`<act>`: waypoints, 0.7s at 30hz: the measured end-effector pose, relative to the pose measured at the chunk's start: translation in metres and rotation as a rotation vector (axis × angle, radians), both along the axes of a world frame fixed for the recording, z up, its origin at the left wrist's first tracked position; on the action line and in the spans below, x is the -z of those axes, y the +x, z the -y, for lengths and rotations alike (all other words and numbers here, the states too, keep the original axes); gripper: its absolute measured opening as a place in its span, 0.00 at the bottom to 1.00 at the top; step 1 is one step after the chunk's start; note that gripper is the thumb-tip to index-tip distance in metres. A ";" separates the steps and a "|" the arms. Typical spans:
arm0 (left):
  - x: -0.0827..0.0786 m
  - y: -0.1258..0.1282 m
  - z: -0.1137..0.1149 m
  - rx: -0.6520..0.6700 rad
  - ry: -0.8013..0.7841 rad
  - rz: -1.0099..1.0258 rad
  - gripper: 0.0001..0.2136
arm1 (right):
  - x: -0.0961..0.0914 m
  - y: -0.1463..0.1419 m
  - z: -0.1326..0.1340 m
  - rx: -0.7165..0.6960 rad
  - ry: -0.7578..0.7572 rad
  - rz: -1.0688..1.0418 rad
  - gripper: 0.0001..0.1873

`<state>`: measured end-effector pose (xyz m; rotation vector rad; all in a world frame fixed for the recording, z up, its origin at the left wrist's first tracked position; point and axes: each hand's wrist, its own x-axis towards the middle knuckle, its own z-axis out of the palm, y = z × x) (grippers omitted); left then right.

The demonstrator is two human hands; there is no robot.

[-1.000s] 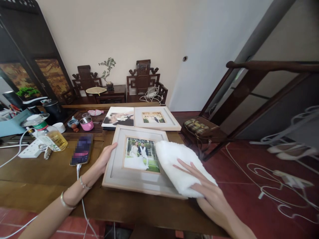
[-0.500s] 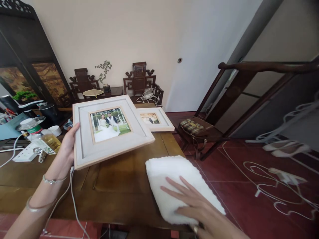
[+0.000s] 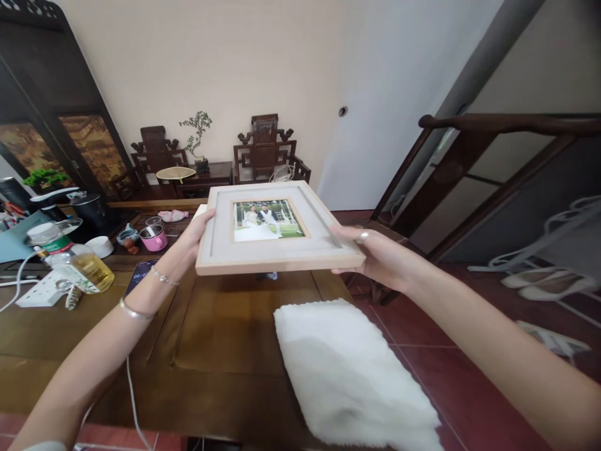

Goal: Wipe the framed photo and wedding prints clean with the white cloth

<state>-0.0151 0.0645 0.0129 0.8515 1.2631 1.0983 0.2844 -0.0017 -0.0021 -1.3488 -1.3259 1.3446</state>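
I hold a pale wooden picture frame (image 3: 277,241) with a wedding photo in the air above the dark wooden table (image 3: 220,332), nearly level. My left hand (image 3: 190,244) grips its left edge, thumb on top. My right hand (image 3: 370,254), with a ring on one finger, grips its right edge. A white fluffy cloth (image 3: 347,369) lies flat on the table's near right corner, below the frame, with no hand on it.
At the left of the table stand a pink mug (image 3: 153,238), a bottle of yellow liquid (image 3: 79,266), a white power strip (image 3: 40,289), a phone (image 3: 141,272) and cables. Carved chairs (image 3: 265,147) line the far wall. A wooden chair (image 3: 469,163) stands right.
My right hand left the cloth and took the frame's right edge. The frame, lifted from the table by my left hand, moved rightward and forward and is now held by both hands.
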 end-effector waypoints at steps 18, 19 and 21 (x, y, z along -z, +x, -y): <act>0.055 0.087 -0.167 0.069 0.186 -1.044 0.16 | 0.054 0.051 -0.163 0.159 0.110 1.037 0.14; 0.061 0.090 -0.171 0.070 0.175 -1.084 0.17 | 0.059 0.053 -0.167 0.143 0.114 1.064 0.14; 0.072 0.095 -0.175 0.068 0.157 -1.154 0.19 | 0.069 0.056 -0.171 0.113 0.128 1.105 0.15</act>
